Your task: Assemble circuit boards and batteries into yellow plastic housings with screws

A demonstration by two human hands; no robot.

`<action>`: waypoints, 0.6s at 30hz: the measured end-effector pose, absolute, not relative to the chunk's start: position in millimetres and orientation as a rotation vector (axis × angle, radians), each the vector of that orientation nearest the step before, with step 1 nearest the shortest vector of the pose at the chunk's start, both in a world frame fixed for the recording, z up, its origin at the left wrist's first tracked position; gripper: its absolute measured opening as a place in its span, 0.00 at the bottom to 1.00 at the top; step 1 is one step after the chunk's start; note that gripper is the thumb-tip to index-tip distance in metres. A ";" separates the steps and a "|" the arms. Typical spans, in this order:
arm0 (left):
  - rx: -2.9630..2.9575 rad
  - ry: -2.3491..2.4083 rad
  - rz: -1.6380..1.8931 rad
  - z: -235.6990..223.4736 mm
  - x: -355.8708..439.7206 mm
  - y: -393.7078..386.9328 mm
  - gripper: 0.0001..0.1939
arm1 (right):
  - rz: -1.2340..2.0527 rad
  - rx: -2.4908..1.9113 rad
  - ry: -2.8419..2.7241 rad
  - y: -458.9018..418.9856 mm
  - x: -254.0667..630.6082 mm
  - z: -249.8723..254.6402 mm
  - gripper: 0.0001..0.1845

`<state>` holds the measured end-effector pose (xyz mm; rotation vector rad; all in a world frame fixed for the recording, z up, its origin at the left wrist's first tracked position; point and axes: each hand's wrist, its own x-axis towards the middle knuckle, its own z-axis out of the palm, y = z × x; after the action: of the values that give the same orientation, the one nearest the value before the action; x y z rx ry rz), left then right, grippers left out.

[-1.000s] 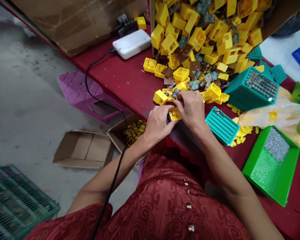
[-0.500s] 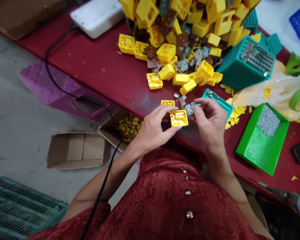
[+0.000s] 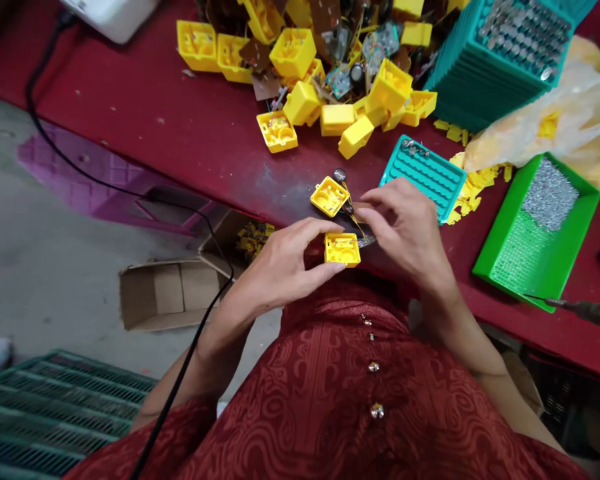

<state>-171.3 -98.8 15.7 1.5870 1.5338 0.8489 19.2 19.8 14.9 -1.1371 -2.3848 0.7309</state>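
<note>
My left hand [image 3: 290,263] grips a small open yellow plastic case [image 3: 343,252] between thumb and fingers at the table's near edge. The case's hollow inside faces up. To its right, my right hand [image 3: 413,230] pinches a small brown board [image 3: 366,212], partly hidden by the fingers. Thin wires [image 3: 361,230] run beside the board toward the held case. Just beyond my left hand lies a second open yellow case [image 3: 330,197], with a small round dark part [image 3: 339,175] behind it. A teal ridged tray [image 3: 425,177] with a few metal pieces lies past my right hand.
Yellow cases, boards and wired parts form a heap [image 3: 330,87] at the back. Stacked teal trays [image 3: 480,73] stand right of it. A green bin [image 3: 505,260] of small metal pieces and a screwdriver [image 3: 590,310] are at right. A black cable [image 3: 115,180] hangs across the left.
The view has shifted forward and right. My right hand has gone from a pale circuit board to the brown board. The second yellow case now lies apart from the held one.
</note>
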 end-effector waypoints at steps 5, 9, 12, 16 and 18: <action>1.568 1.566 0.873 18.7 -174.5 -101.8 0.18 | 0.639 -1.211 -2.638 26.6 -1.2 2.8 0.11; 1.433 1.534 0.964 17.0 -174.3 -100.9 0.20 | 0.779 -1.191 -2.422 35.6 2.7 1.1 0.10; 1.226 1.482 1.016 14.7 -170.6 -97.2 0.25 | 0.920 -1.190 -2.136 38.9 9.8 3.5 0.10; 0.966 1.338 0.981 7.3 -161.7 -84.9 0.32 | 1.130 -1.133 -1.813 38.6 23.1 3.0 0.14; 0.930 1.321 0.984 -0.2 -158.2 -73.1 0.32 | 1.211 -1.103 -1.693 41.2 31.1 -0.7 0.16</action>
<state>-158.2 -73.1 -0.2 0.9305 1.3205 0.9842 31.1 41.2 -0.7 -1.1033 -1.6931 1.2108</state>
